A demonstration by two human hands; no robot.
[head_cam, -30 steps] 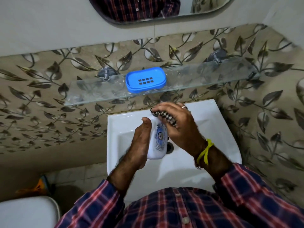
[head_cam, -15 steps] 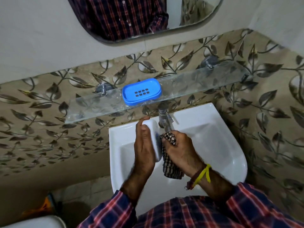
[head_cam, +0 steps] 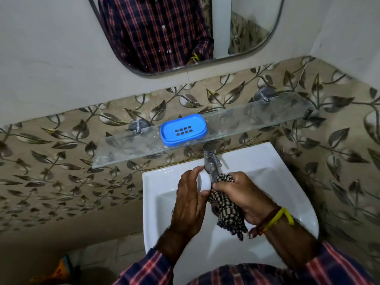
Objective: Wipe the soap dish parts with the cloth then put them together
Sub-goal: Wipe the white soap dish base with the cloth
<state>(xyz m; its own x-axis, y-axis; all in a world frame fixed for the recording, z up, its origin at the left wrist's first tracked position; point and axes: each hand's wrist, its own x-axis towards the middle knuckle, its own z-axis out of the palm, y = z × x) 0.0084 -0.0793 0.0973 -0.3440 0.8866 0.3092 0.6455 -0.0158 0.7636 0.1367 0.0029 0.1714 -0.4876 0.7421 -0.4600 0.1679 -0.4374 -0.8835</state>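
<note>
A blue soap dish part (head_cam: 183, 130) with drain slots lies on the glass shelf (head_cam: 257, 118) above the sink. Over the basin, my left hand (head_cam: 190, 202) grips a white soap dish part (head_cam: 202, 179), mostly hidden behind the fingers. My right hand (head_cam: 241, 194) holds a black-and-white checked cloth (head_cam: 228, 214) bunched against that white part, and the cloth's loose end hangs down into the basin.
A white sink (head_cam: 287, 182) with a chrome tap (head_cam: 210, 159) sits below the shelf. A mirror (head_cam: 185, 33) hangs on the wall above. Leaf-patterned tiles cover the wall. An orange item (head_cam: 59, 272) lies on the floor at the lower left.
The view has tilted up, showing more mirror. My right hand with the cloth slid from the top of the white part down along its side, with the cloth now hanging lower.
</note>
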